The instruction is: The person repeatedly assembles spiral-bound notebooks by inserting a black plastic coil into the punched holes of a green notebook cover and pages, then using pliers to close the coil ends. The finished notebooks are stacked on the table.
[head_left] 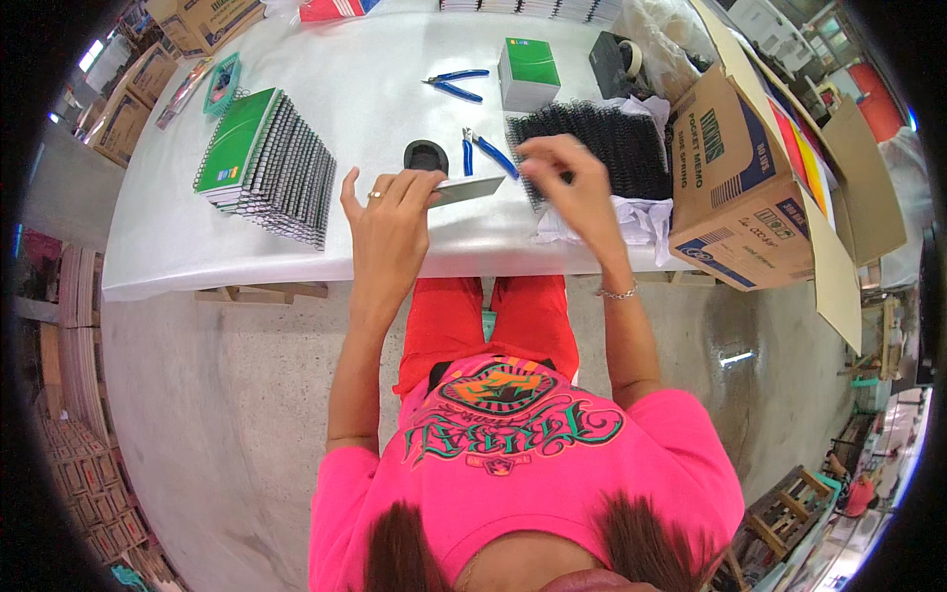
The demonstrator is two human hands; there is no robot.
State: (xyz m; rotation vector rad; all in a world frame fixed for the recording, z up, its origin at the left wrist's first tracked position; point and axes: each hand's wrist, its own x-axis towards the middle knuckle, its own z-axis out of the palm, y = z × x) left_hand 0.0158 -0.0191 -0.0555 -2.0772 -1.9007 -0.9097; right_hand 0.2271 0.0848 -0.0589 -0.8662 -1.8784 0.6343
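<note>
My left hand (388,222) grips a thin pad of paper (469,190), held nearly edge-on above the front of the table. To its right, my right hand (580,192) hovers by a pile of black spiral binding coils (621,148). Its fingers are curled and slightly blurred; whatever they pinch is too small to make out. Blue-handled pliers (483,153) lie just beyond the pad, and a second blue pair (459,86) is farther back. A round black dish (426,156) sits behind my left fingers.
Green-covered spiral notebooks (261,163) are stacked at left. A block of green-covered pads (529,74) stands at the back. An open cardboard box (735,178) borders the coils at right. A teal basket (223,84) and a tape roll (631,59) are on the white table (197,261).
</note>
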